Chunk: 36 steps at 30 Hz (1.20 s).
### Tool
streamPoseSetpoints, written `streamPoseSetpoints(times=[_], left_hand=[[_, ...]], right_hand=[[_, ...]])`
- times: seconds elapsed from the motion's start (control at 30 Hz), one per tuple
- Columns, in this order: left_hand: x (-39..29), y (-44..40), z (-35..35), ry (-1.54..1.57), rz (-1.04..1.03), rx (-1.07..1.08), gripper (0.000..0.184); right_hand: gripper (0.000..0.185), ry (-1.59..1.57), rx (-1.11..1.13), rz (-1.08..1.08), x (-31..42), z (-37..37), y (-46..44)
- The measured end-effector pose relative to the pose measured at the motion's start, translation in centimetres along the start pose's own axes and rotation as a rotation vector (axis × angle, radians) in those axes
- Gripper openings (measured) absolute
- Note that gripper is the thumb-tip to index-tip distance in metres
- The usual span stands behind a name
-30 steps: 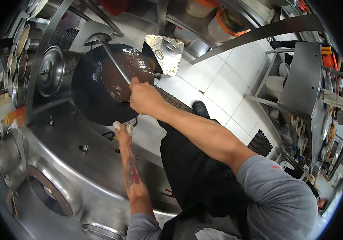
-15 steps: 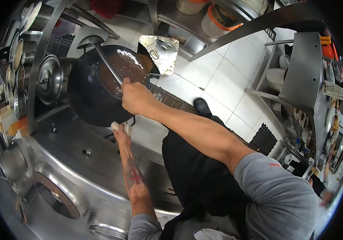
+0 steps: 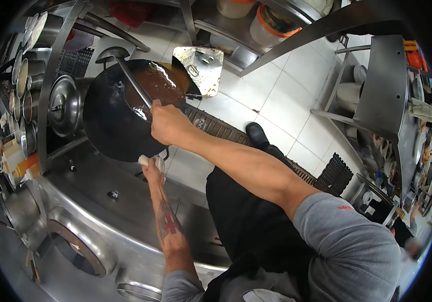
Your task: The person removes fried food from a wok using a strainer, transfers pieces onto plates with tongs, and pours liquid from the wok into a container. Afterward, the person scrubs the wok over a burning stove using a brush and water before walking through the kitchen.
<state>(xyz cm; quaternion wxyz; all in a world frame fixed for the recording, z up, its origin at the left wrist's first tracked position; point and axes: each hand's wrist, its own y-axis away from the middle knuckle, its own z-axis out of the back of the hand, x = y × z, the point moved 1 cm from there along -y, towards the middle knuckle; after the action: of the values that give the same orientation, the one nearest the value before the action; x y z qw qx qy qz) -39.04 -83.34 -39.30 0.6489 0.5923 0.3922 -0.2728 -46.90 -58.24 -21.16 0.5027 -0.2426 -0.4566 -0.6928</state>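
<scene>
A large black wok [image 3: 107,121] is tilted, with shiny brown liquid [image 3: 158,88] pooled at its far right side. My right hand [image 3: 169,123] is closed around the handle of a metal ladle [image 3: 134,80], which crosses over the wok; the ladle's bowl sits beyond the far rim. Below the wok's near edge, my left hand [image 3: 152,170] grips a folded white cloth [image 3: 156,162] beside a loop handle of the wok. Whether the cloth wraps that handle is hidden. Just past the wok's right edge is a greasy, square metal container [image 3: 206,68], partly covered by the wok.
Steel counter [image 3: 140,206] with a round burner opening [image 3: 77,246] lies at lower left. A lidded pot [image 3: 64,105] and several metal containers stand left. A floor grate [image 3: 216,126] runs across white tiles. Shelves with orange-rimmed buckets [image 3: 271,30] stand at the back; a steel table [image 3: 377,85] is right.
The brown liquid has shifted inside the wok and spreads wider toward the far right rim. The wok and the ladle have moved only slightly. Both hands keep their grips.
</scene>
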Motion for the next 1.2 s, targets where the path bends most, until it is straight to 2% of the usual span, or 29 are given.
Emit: streamPoseSetpoints(times=[1.0, 1.2], left_hand=[[-2.4, 0.3, -0.2, -0.035, 0.037, 0.018, 0.024], [-3.1, 0.5, -1.0, -0.040, -0.018, 0.032, 0.025]], right_hand=[[0.034, -0.084, -0.047, -0.013, -0.7, 1.6, 0.8], [0.034, -0.104, -0.053, -0.042, -0.6, 2.4, 0.9]])
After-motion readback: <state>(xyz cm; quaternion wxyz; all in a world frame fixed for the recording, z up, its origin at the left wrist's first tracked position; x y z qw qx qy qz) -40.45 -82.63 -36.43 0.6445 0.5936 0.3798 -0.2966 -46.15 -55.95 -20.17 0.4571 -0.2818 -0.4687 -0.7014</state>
